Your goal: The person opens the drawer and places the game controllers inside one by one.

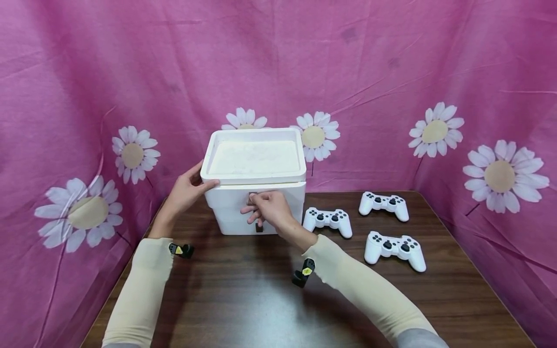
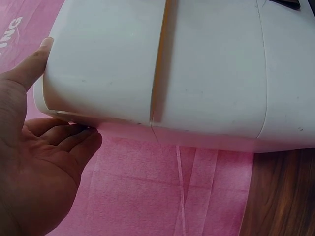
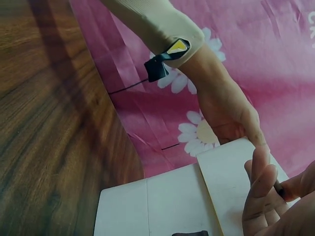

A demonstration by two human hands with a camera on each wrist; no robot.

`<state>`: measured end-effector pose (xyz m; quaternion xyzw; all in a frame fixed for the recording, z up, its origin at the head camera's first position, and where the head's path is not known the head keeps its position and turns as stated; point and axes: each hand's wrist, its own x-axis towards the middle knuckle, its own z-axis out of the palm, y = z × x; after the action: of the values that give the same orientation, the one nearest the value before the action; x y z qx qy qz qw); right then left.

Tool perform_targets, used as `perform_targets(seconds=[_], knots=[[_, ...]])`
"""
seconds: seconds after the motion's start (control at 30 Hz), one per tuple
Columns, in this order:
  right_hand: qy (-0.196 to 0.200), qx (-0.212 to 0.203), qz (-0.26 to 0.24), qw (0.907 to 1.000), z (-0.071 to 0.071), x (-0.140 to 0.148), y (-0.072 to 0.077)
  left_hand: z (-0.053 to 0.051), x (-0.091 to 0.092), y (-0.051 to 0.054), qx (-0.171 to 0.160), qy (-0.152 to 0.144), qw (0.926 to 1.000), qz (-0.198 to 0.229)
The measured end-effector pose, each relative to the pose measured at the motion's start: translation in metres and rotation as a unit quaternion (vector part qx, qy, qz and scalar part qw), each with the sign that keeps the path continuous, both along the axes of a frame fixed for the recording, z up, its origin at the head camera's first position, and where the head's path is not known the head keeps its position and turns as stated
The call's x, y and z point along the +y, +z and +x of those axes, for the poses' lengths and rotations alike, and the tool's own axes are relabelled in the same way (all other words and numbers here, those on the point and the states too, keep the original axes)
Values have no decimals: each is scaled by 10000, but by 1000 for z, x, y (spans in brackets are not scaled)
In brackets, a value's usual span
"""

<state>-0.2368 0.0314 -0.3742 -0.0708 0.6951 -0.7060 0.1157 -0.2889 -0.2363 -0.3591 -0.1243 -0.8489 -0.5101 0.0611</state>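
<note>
A white plastic drawer box [image 1: 254, 159] with a shallow rimmed top stands toward the back of the table. My left hand [image 1: 184, 193] grips its upper left edge, thumb on the front corner and the other fingers along the side, as the left wrist view also shows. On the upper drawer's front is a small brown handle [image 1: 252, 195]; the thumb and index finger of my right hand [image 1: 275, 211] pinch it, the other fingers loosely spread. Below, a dark lower handle [image 1: 259, 227] shows partly behind those fingers. A narrow gap runs under the box's top rim.
Three white game controllers lie right of the box: a near-box controller [image 1: 328, 220], a back controller [image 1: 384, 205] and a front controller [image 1: 394, 248]. The dark wooden table [image 1: 243, 290] meets a pink flowered cloth [image 1: 278, 63] behind and at both sides.
</note>
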Motion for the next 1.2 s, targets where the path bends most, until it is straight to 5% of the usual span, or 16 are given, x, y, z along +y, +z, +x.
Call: perform_targets(seconds=[1.2], knots=[[581,453,354,9967,65,10,-4,-2,-5,5,-154,-142,9998,-14]])
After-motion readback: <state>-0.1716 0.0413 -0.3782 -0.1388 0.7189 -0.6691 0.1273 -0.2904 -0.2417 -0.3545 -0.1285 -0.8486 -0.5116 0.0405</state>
